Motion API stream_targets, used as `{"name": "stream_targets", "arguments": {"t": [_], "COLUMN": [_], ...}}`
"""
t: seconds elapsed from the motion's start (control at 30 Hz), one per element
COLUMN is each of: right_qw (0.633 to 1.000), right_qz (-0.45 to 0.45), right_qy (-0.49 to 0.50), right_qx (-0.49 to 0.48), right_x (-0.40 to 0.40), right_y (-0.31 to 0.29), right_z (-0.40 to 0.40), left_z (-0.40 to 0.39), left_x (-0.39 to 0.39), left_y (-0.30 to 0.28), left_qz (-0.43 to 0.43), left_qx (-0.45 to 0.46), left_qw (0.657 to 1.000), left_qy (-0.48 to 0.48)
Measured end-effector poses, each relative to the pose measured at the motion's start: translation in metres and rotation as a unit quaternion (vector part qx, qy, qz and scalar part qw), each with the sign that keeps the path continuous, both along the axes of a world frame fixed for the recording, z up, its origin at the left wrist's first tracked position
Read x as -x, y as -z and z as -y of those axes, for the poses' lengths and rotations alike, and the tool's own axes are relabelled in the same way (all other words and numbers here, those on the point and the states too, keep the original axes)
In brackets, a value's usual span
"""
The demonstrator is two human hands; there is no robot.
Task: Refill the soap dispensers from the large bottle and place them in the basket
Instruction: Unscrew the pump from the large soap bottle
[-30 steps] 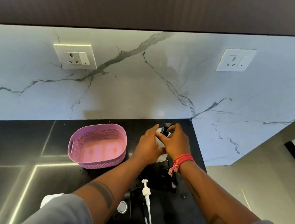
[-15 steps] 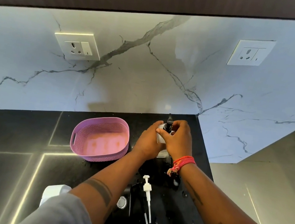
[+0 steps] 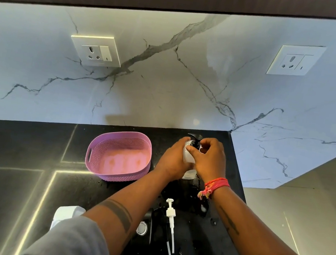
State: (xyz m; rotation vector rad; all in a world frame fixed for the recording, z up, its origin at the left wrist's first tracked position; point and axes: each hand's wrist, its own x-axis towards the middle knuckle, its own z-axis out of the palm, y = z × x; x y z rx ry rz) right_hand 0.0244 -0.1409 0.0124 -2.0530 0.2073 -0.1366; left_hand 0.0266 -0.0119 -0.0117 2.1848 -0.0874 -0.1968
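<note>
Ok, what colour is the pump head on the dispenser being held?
Black. The pump head tops the clear dispenser, seen in the head view.

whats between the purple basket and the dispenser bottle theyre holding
Only the left hand, wrapped on the dispenser bottle, and a bare strip of black counter beside the purple basket. The head view shows it.

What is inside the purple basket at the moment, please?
The purple basket holds no dispenser yet: only its bare pinkish floor shows. The near wall hides a thin strip of floor. The clear dispenser stands outside, between both hands.
</note>
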Motion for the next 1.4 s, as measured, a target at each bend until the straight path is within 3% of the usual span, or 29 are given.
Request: {"name": "stream_targets", "arguments": {"t": [0.2,0.37,0.87,1.03,1.2,1.4], "right_qw": [0.997,1.000,0.998,1.000,0.998,0.999], "right_qz": [-0.001,0.000,0.001,0.003,-0.010,-0.009], "right_qy": [-0.069,-0.006,-0.053,-0.008,-0.047,-0.026], "right_qx": [-0.023,-0.015,-0.026,-0.023,-0.046,-0.017], "right_x": [0.005,0.004,0.003,0.004,0.003,0.000], "right_y": [0.009,0.007,0.009,0.007,0.008,0.006], "right_z": [0.001,-0.004,-0.004,-0.005,-0.002,-0.002], "left_z": [0.002,0.002,0.002,0.004,0.003,0.002], "left_x": [-0.001,0.000,-0.001,0.001,0.000,0.000], "left_y": [0.000,0.000,-0.004,-0.005,-0.007,-0.007], "left_qz": [-0.003,-0.009,-0.001,-0.003,0.001,-0.003], "left_qx": [0.007,0.000,-0.011,-0.009,-0.006,-0.008], "left_qw": [1.000,1.000,1.000,1.000,1.000,1.000], "left_qy": [-0.007,-0.004,0.001,-0.003,0.005,0.011]}}
